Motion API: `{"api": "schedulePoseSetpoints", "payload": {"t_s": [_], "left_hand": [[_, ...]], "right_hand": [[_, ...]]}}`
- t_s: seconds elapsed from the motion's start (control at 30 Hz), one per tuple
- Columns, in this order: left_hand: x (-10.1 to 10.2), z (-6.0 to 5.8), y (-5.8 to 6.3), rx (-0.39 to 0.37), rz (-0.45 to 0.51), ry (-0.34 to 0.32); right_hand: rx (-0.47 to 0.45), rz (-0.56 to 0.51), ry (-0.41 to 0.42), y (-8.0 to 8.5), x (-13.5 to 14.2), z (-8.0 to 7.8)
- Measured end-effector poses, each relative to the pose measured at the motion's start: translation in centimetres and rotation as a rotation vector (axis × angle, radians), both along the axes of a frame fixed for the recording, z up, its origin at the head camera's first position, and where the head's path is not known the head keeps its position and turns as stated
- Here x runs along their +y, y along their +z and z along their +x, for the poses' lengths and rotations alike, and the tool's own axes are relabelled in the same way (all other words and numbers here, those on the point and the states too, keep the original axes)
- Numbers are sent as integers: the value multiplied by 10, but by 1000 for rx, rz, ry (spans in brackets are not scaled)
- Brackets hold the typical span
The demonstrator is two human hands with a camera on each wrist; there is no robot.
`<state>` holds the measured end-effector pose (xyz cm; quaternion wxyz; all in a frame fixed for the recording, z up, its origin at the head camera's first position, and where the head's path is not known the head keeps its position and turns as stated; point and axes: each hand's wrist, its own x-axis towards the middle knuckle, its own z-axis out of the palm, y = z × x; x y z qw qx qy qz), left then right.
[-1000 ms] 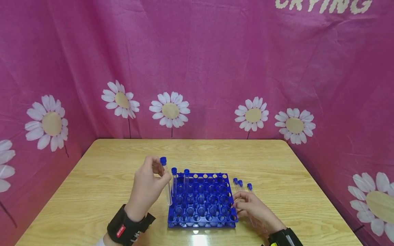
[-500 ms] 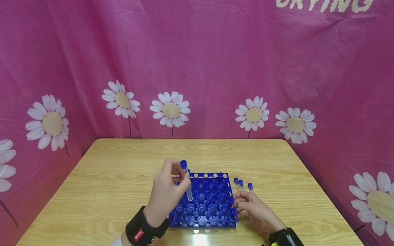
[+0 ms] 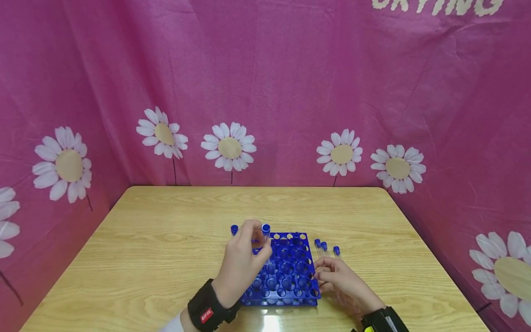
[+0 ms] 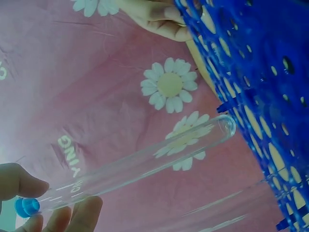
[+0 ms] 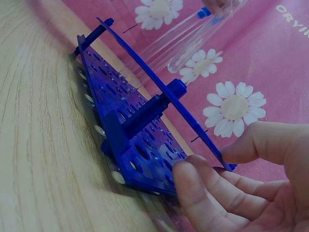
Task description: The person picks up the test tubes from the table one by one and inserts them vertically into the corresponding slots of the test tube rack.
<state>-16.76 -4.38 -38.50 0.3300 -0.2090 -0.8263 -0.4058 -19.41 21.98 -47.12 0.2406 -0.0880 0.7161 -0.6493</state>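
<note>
My left hand [image 3: 244, 265] pinches a clear test tube with a blue cap [image 3: 266, 228] near its top, over the back left part of the blue test tube rack [image 3: 286, 267]. In the left wrist view the tube [image 4: 140, 166] slants, its rounded bottom near the rack's upper plate [image 4: 270, 96]; contact cannot be told. At the rack's right edge, my right hand [image 3: 344, 283] holds on, thumb [image 5: 239, 145] at the upper plate and fingers below it. One standing tube's blue cap [image 3: 234, 229] shows beyond my left hand, which hides part of the rack.
Several capped tubes lie on the wooden table right of the rack, their blue caps [image 3: 324, 246] pointing away and their lower ends partly behind my right hand. A pink curtain [image 3: 286, 92] with daisies hangs around the table's [image 3: 166, 221] far side and flanks.
My left hand has carried the tube rightward from the rack's left edge to over its back rows, now covering one standing tube. My right hand stays on the rack's edge.
</note>
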Motion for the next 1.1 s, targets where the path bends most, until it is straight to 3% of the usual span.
{"api": "schedulePoseSetpoints", "payload": {"t_s": [0.53, 1.1], "left_hand": [[3, -4, -6, -10, -53, 74], [1, -3, -10, -69, -147, 115]], "right_hand": [[8, -5, -8, -1, -1, 0], [2, 3, -20, -2, -1, 0]]}}
